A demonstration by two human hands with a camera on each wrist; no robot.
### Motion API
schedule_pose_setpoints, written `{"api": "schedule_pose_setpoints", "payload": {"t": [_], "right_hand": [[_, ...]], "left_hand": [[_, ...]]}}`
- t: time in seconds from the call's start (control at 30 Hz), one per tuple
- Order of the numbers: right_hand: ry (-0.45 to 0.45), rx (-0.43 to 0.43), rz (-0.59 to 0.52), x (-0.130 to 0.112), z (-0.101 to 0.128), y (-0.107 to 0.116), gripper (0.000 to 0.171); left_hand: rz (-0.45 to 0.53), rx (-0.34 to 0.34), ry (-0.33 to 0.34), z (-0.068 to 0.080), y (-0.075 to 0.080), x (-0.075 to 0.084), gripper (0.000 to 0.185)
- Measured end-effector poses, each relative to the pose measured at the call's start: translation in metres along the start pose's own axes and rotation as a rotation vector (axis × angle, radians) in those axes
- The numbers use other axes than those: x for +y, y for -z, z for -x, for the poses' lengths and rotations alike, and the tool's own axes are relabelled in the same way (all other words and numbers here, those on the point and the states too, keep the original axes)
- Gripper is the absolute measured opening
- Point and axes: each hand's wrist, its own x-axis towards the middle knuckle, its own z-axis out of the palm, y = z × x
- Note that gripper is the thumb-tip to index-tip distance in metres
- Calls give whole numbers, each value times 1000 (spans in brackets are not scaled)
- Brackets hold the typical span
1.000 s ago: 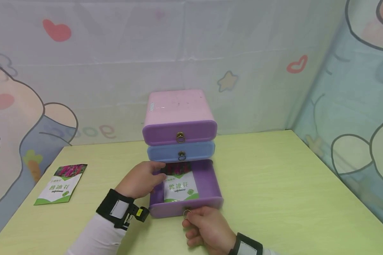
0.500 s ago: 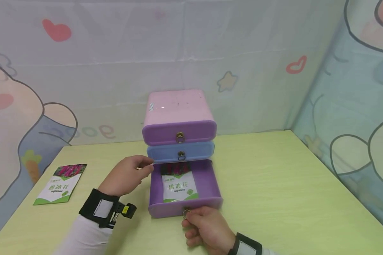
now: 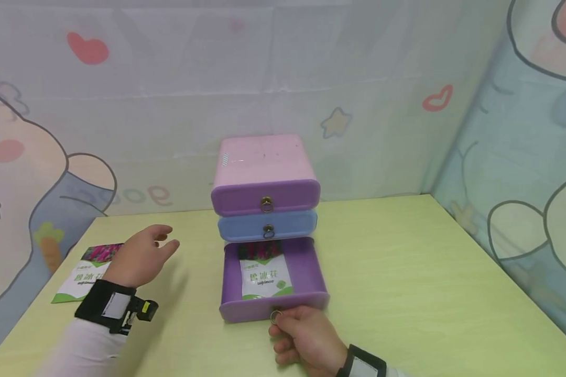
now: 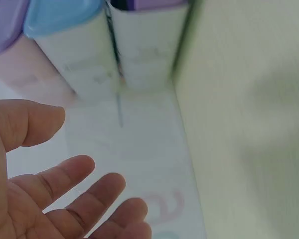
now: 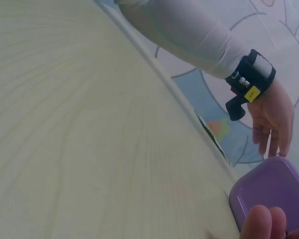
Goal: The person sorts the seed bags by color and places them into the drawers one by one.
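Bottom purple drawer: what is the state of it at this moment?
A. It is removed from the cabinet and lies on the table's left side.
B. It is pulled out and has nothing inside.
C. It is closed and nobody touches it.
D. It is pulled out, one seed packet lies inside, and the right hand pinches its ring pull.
D: the bottom purple drawer stands pulled out with a seed packet inside, and the right hand pinches the ring pull.

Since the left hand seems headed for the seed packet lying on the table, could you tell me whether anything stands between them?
Nothing visible does. The left hand hovers open above the table, just right of the loose seed packet, with only bare tabletop between them. The drawer unit stands farther right, out of that path.
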Motion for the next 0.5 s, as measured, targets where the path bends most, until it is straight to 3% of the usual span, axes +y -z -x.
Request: {"api": "schedule_pose_setpoints", "payload": {"t": [0.2,0.5], "right_hand": [[2,-3,3,1,0,2,22],[-8,-6,2,-1,0,1,24]], "left_hand": [[-89,-20,59,-7,9,-42,70],[-129,-63,157,-12,23,-95,83]]}}
